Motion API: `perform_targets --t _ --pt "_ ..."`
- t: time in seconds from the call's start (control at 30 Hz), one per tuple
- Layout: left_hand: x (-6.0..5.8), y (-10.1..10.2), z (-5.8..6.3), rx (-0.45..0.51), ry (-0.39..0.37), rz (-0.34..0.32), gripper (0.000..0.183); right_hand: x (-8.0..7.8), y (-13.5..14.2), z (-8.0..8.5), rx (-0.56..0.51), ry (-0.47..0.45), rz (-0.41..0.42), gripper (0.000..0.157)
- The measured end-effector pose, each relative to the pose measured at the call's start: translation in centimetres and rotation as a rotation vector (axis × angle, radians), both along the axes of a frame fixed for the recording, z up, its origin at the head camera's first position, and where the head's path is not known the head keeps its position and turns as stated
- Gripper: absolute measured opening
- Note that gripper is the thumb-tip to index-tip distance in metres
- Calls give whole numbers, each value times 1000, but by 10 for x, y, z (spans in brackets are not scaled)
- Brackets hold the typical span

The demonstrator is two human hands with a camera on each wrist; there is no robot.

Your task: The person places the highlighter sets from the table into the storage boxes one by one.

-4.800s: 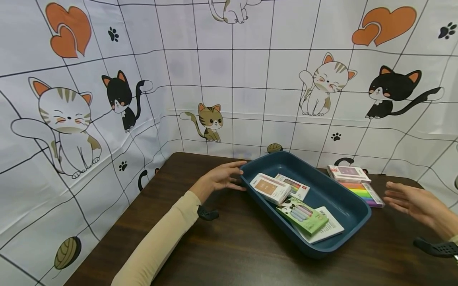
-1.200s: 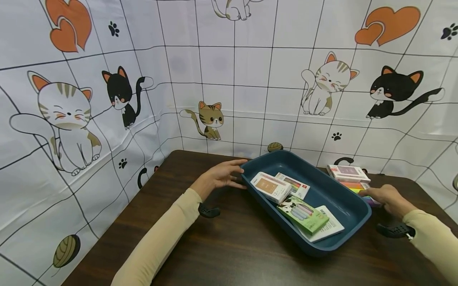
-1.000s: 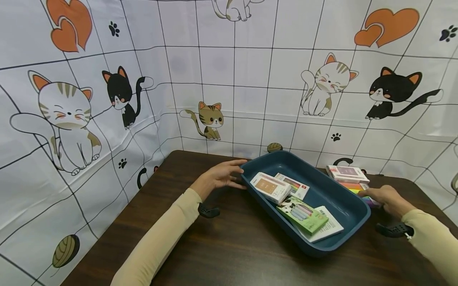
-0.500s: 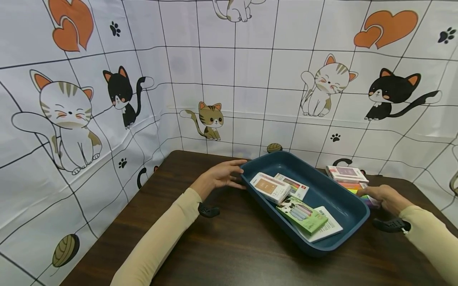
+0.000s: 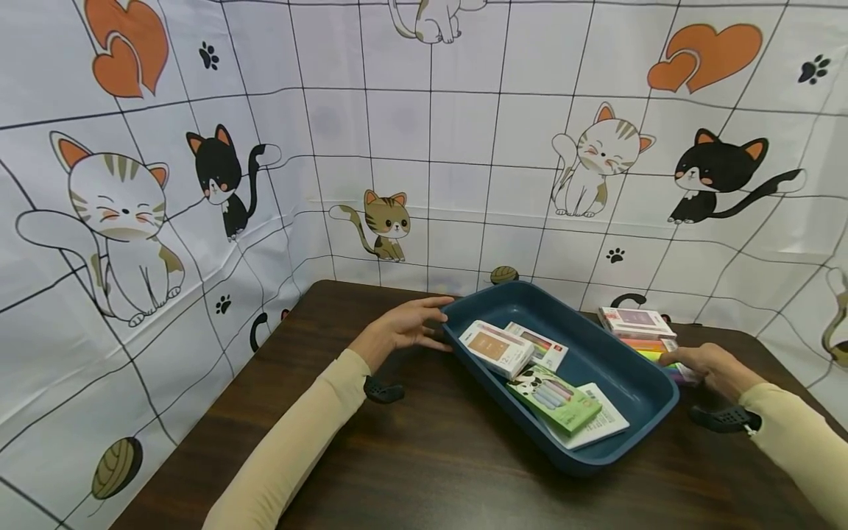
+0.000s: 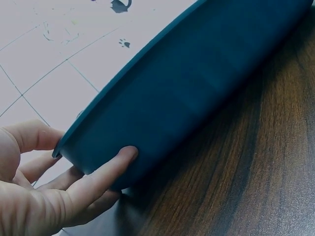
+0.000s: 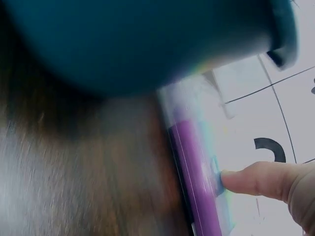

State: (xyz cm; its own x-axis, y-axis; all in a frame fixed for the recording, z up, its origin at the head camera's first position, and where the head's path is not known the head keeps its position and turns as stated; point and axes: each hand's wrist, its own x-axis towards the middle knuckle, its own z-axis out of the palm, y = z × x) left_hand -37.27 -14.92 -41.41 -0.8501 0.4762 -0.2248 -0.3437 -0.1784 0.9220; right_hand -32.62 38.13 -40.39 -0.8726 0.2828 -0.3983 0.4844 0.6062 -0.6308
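Grip (image 5: 403, 326) on tray (image 5: 616, 368), contents (image 5: 553, 397) head-only

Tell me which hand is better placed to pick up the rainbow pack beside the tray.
Right, I judge. The right hand is touching the rainbow pack. The left hand touches the opposite end of the tray, which stands between it and the pack.

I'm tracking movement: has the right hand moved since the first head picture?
Yes, leftward: the right hand reaches past the rightmost printed black cat's paws; earlier it was right of them.
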Motion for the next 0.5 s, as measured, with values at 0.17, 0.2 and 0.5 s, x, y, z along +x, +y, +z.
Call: perform_targets --t 0.17,0.2,0.5 --pt "-1 -1 -3 6 -7 7 54 3 0 -4 11 19 -12 102" --pt "-1 -1 -4 7 -8 6 53 3 0 -5 10 22 -16 101" --pt "-1 -1 -3 12 3 0 54 6 3 1 -27 43 -9 106"
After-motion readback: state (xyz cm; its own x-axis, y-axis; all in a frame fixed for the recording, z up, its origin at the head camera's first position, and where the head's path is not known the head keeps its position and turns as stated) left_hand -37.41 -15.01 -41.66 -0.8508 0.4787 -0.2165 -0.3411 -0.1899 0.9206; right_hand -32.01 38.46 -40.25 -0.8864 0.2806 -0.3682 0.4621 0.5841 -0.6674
